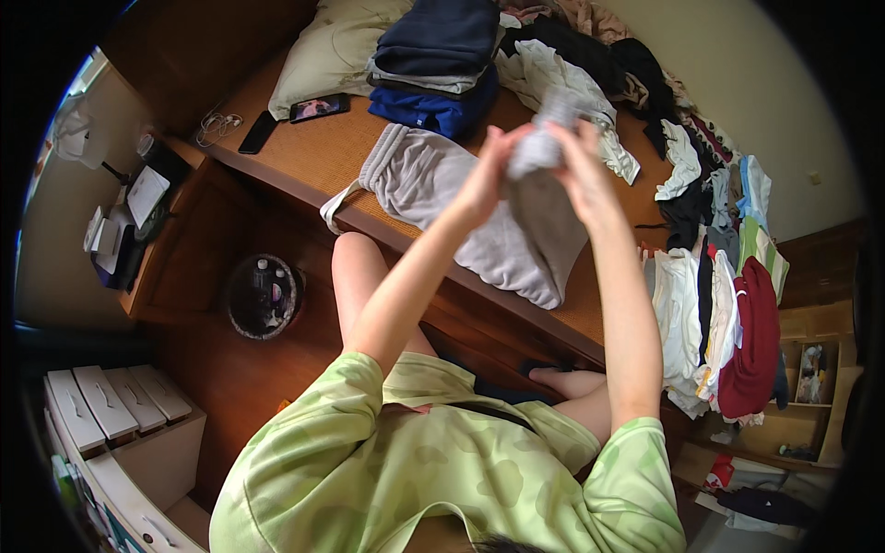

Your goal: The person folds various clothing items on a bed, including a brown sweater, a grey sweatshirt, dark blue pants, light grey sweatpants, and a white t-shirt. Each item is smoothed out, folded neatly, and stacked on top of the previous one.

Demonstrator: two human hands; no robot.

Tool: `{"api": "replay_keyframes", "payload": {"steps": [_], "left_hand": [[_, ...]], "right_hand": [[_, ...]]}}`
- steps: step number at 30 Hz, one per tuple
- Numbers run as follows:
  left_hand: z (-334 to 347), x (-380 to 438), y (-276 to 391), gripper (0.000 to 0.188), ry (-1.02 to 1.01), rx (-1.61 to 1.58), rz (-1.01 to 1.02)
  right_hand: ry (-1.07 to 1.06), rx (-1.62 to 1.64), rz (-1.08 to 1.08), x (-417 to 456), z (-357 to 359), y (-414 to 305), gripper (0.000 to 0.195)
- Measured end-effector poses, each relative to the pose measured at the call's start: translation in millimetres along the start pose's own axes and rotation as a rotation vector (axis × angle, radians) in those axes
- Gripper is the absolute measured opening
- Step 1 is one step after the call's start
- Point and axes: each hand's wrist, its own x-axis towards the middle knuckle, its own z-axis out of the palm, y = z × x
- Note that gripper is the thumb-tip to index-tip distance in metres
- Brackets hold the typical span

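Observation:
A pair of light grey sweatpants [442, 180] lies on the woven bed mat [290, 162], its gathered waistband toward the left. A pale strap [334, 216] hangs from it over the bed's edge. My left hand [494, 162] and my right hand [579, 162] grip a bunched grey ribbed end [538, 148] from both sides, lifted above the mat. Motion blurs this end and my fingertips. The lifted part appears to join the grey cloth below, which sags between my forearms.
A stack of folded clothes [435, 62] stands beyond the sweatpants, beside a pillow [335, 52]. Two phones [319, 108] and white earphones [220, 128] lie at left. Loose clothes [574, 76] cover the far right. More garments [691, 311] hang over the bed's right end. A waste bin [266, 297] stands on the floor.

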Motion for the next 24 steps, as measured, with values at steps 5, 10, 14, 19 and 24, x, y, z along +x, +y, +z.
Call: {"api": "replay_keyframes", "payload": {"steps": [5,10,14,19,24], "left_hand": [[-146.4,-19.1,30.9,0.096,0.297,-0.299,-0.108],[-201.9,-38.6,2.4,0.073,0.561,0.216,-0.182],[-173.9,-16.9,2.3,0.059,0.943,0.292,-0.230],[-198.0,-1.3,-0.8,0.042,0.736,0.358,0.214],[-221.7,-21.0,14.1,0.063,1.120,1.240,0.326]], "right_hand": [[-0.429,-0.190,0.145,-12.3,17.5,22.0,0.059],[0.071,-0.486,0.375,-38.6,-110.2,162.9,0.062],[0.369,-0.346,0.655,-79.9,-146.9,223.3,0.073],[0.378,-0.031,0.684,-86.8,-157.4,261.8,0.057],[0.301,-0.035,0.631,-82.4,-126.0,257.5,0.038]]}}
